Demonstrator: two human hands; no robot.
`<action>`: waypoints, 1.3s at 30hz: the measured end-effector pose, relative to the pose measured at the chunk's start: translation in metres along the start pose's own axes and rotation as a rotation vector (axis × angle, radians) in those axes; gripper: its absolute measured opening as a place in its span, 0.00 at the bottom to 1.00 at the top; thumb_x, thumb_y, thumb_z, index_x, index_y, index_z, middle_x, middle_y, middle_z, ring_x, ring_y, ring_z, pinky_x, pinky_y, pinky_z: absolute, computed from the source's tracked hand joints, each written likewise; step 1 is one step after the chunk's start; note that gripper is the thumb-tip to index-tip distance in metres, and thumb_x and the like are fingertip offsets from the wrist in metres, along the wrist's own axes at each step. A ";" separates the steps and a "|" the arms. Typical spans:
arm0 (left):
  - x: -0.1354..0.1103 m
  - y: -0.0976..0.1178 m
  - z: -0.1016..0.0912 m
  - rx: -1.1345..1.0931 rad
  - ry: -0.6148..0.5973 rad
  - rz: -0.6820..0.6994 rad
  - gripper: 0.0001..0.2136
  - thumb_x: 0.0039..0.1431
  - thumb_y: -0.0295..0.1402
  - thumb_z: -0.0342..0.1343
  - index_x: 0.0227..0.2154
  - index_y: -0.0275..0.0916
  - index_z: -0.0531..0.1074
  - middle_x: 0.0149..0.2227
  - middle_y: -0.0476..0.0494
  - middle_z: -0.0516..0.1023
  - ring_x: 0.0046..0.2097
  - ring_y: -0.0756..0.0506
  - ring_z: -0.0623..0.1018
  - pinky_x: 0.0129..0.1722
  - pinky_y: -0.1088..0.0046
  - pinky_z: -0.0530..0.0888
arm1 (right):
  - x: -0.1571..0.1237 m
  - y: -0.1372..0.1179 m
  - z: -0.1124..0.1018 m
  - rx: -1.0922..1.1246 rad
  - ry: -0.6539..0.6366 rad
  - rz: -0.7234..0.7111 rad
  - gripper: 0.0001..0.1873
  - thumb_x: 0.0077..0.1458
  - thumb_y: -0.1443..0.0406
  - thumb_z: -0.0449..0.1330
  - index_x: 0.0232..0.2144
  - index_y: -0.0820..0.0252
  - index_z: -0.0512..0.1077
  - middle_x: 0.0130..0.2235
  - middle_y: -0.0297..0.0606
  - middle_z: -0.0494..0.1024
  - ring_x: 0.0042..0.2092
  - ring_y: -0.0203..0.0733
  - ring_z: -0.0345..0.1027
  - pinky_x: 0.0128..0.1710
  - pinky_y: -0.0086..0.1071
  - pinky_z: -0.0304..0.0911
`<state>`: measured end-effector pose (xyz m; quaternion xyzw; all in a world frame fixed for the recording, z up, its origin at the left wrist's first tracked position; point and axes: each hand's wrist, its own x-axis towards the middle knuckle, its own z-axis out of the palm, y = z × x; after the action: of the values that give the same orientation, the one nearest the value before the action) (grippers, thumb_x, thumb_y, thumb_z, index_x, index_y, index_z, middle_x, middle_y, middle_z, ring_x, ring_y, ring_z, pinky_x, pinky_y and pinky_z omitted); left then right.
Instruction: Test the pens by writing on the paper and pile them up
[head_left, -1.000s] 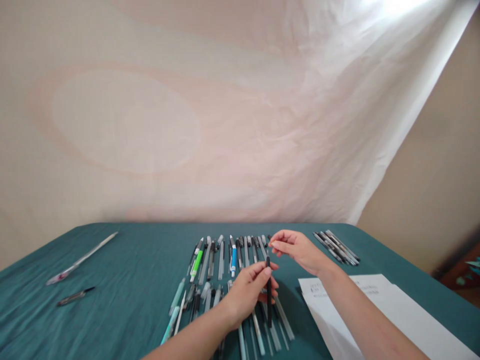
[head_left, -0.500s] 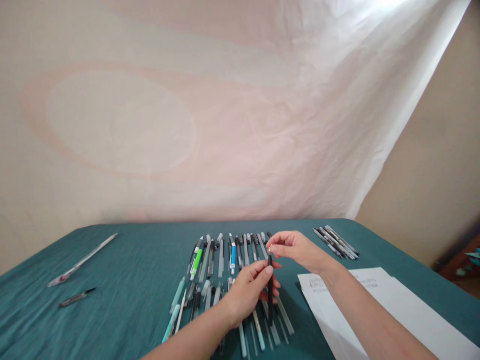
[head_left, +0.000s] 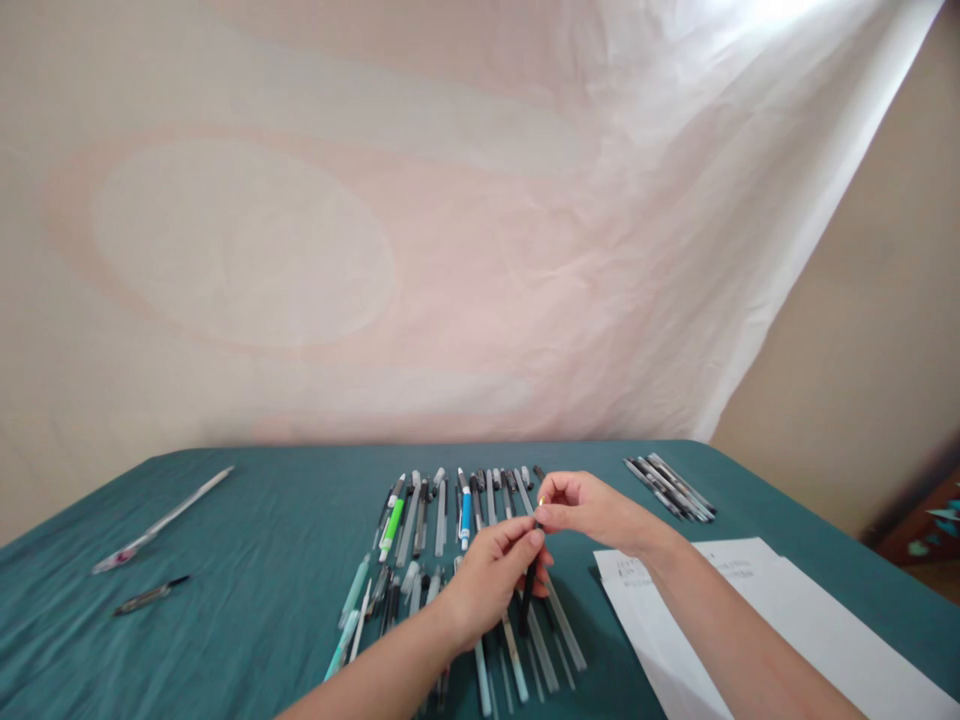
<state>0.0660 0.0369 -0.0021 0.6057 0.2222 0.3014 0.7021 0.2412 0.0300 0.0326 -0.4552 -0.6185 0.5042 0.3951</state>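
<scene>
My left hand (head_left: 491, 580) is closed around a black pen (head_left: 529, 595), which stands nearly upright with its lower end tilted a bit left. At the pen's top end, the thumb and fingers of my right hand (head_left: 581, 510) pinch a small shiny pen tip (head_left: 541, 502); I cannot tell whether it is joined to the barrel. Under and behind my left hand lie two rows of pens, among them a green-and-white pen (head_left: 391, 528) and a blue-and-white pen (head_left: 466, 515). My left hand and forearm hide part of the nearer row.
White paper sheets (head_left: 795, 630) with some writing lie under my right forearm. Several pens (head_left: 671, 487) are grouped at the back right. On the left of the green cloth (head_left: 270, 560) rest a long clear pen-like stick (head_left: 169, 520) and a dark pen (head_left: 150, 596).
My hands have come closer together, the left rising slightly and the right dropping slightly. The black pen's lower end has swung a little to the left.
</scene>
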 end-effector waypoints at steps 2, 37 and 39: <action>0.000 0.002 -0.001 -0.004 0.008 0.007 0.13 0.57 0.40 0.47 0.33 0.35 0.68 0.28 0.48 0.67 0.26 0.52 0.68 0.27 0.74 0.67 | -0.001 -0.002 0.001 0.035 -0.039 -0.008 0.14 0.44 0.60 0.63 0.33 0.64 0.69 0.28 0.33 0.71 0.29 0.31 0.61 0.30 0.26 0.57; 0.001 0.002 -0.005 -0.126 0.063 0.029 0.16 0.53 0.45 0.50 0.35 0.37 0.69 0.29 0.48 0.66 0.30 0.51 0.67 0.30 0.70 0.71 | 0.006 0.002 0.023 0.301 0.025 0.007 0.22 0.51 0.52 0.53 0.40 0.64 0.71 0.30 0.38 0.74 0.26 0.34 0.65 0.33 0.34 0.61; 0.001 0.002 -0.005 -0.129 0.066 0.032 0.16 0.53 0.44 0.50 0.35 0.36 0.69 0.30 0.47 0.66 0.30 0.51 0.67 0.30 0.70 0.71 | 0.007 0.004 0.023 0.259 0.055 -0.011 0.20 0.49 0.55 0.57 0.39 0.64 0.72 0.30 0.38 0.74 0.27 0.34 0.65 0.32 0.32 0.60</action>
<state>0.0634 0.0415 -0.0009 0.5525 0.2156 0.3460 0.7270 0.2179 0.0306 0.0249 -0.4109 -0.5395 0.5650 0.4700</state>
